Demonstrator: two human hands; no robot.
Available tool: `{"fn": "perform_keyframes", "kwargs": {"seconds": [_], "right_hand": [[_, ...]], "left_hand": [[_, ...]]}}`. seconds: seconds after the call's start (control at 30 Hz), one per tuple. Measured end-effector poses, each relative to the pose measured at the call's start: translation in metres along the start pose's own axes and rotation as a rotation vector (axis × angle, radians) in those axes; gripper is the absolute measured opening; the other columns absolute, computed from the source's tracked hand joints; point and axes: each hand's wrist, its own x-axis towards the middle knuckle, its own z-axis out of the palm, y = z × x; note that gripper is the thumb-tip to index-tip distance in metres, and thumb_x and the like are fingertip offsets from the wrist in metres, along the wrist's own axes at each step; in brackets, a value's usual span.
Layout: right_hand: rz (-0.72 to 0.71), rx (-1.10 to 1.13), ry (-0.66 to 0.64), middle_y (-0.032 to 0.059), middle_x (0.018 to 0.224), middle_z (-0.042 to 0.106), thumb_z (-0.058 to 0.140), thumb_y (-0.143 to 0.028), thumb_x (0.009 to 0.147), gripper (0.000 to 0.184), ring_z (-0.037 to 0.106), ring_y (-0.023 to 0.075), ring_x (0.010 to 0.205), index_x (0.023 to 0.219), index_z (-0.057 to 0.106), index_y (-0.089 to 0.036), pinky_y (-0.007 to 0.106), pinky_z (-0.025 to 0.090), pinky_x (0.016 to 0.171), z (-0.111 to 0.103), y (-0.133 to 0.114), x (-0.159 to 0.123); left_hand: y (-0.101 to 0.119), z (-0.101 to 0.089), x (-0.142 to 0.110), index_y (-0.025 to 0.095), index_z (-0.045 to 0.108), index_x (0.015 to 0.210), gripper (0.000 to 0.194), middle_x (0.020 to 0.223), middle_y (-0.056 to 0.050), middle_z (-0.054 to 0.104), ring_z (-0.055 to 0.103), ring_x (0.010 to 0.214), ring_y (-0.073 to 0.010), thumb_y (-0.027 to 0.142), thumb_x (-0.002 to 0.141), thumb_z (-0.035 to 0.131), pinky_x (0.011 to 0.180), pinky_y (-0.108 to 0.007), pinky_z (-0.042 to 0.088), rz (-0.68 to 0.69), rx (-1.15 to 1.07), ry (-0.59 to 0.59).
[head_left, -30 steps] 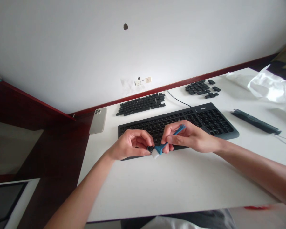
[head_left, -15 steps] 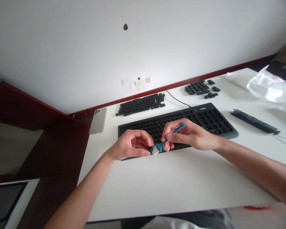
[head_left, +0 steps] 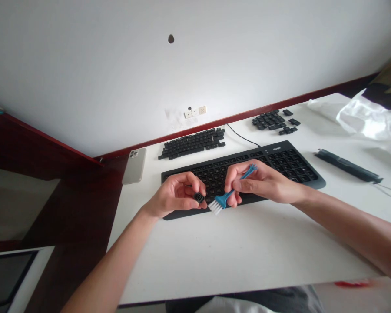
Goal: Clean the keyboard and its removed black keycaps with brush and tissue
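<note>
My left hand pinches a small black keycap between thumb and fingers, its underside turned toward me. My right hand grips a small blue brush with white bristles pointing down-left, a short gap from the keycap. Both hands hover over the front edge of a black keyboard that has its keycaps removed, lying on a white desk.
Rows of loose black keycaps lie behind the keyboard, with another group at the back right. A phone rests at the desk's left edge. A black bar-shaped object and white plastic wrap lie to the right.
My left hand has lifted and turned the keycap so its underside shows. The brush bristles have come off the keycap and now sit just to its right.
</note>
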Motion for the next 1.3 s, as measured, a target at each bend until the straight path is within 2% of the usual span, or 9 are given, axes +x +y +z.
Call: {"fn": "perform_keyframes", "kwargs": {"seconds": [0.1,0.2,0.33,0.47,0.6,0.77,0.9,1.0,1.3], "right_hand": [[0.009,-0.017,-0.016,0.0077,0.089,0.080,0.069,-0.030,0.103,0.017,0.072,0.0146,0.079,0.101,0.074,-0.014,0.025,0.057,0.074,-0.003,0.000,0.000],[0.046,-0.048,-0.041,0.0079,0.091,0.080,0.068,-0.032,0.103,0.019,0.072,0.0155,0.082,0.104,0.075,-0.015,0.027,0.058,0.078,-0.003,-0.004,0.002],[0.167,-0.271,-0.114,0.0078,0.100,0.080,0.067,-0.033,0.102,0.020,0.074,0.0188,0.094,0.108,0.077,-0.017,0.029,0.058,0.084,0.020,-0.012,0.015],[0.100,-0.466,-0.122,0.0043,0.104,0.078,0.064,-0.025,0.100,0.014,0.073,0.0189,0.097,0.106,0.076,-0.020,0.029,0.056,0.086,0.061,0.001,0.037],[-0.002,-0.431,-0.049,0.0037,0.100,0.076,0.063,-0.025,0.099,0.011,0.072,0.0196,0.094,0.102,0.072,-0.021,0.031,0.057,0.087,0.088,0.034,0.048],[-0.136,-0.488,0.113,0.0046,0.092,0.072,0.059,-0.026,0.102,0.011,0.070,0.0177,0.083,0.099,0.068,-0.021,0.028,0.055,0.072,0.094,0.063,0.036],[-0.224,-0.622,-0.021,0.0052,0.096,0.072,0.059,-0.019,0.102,0.012,0.069,0.0170,0.086,0.108,0.069,-0.022,0.028,0.054,0.075,0.091,0.068,0.029],[-0.261,-0.641,-0.052,0.0060,0.100,0.072,0.057,-0.018,0.103,0.015,0.069,0.0171,0.091,0.113,0.068,-0.022,0.027,0.054,0.078,0.092,0.067,0.030],[-0.192,-0.683,-0.083,0.0059,0.100,0.076,0.056,-0.025,0.105,0.016,0.073,0.0181,0.090,0.111,0.071,-0.022,0.028,0.058,0.078,0.092,0.071,0.030]], "left_hand": [[0.002,0.000,0.003,0.018,0.063,0.094,0.024,0.102,-0.002,0.068,0.074,0.083,-0.0148,0.012,0.083,0.084,0.074,-0.026,0.059,0.023,0.007,0.006],[0.012,0.005,-0.001,0.019,0.059,0.092,0.026,0.102,-0.001,0.067,0.073,0.082,-0.0136,0.016,0.084,0.084,0.077,-0.027,0.058,0.079,0.092,0.126],[0.018,0.017,-0.046,0.019,0.063,0.096,0.021,0.108,-0.005,0.069,0.070,0.099,-0.0170,0.022,0.087,0.081,0.090,-0.029,0.056,0.077,0.485,0.371],[-0.012,0.033,-0.107,0.019,0.064,0.094,0.009,0.104,-0.005,0.073,0.069,0.099,-0.0185,0.018,0.091,0.072,0.094,-0.032,0.053,0.033,0.840,0.659],[-0.047,0.049,-0.130,0.021,0.063,0.096,0.016,0.104,-0.005,0.072,0.069,0.100,-0.0206,0.011,0.086,0.071,0.092,-0.034,0.054,0.062,1.024,0.811],[-0.053,0.062,-0.126,0.024,0.066,0.106,0.029,0.105,-0.002,0.071,0.066,0.107,-0.0210,0.007,0.084,0.072,0.098,-0.036,0.053,0.035,1.103,0.807],[-0.053,0.065,-0.131,0.025,0.065,0.116,0.036,0.111,-0.004,0.072,0.064,0.112,-0.0224,0.009,0.085,0.074,0.101,-0.038,0.052,0.014,1.115,0.818],[-0.056,0.065,-0.137,0.024,0.066,0.119,0.037,0.116,-0.006,0.071,0.062,0.114,-0.0237,0.012,0.085,0.076,0.101,-0.039,0.052,0.003,1.135,0.852],[-0.054,0.066,-0.129,0.024,0.075,0.094,0.011,0.095,-0.003,0.071,0.062,0.099,-0.0225,0.017,0.086,0.078,0.089,-0.038,0.052,-0.057,1.159,0.902]]}}
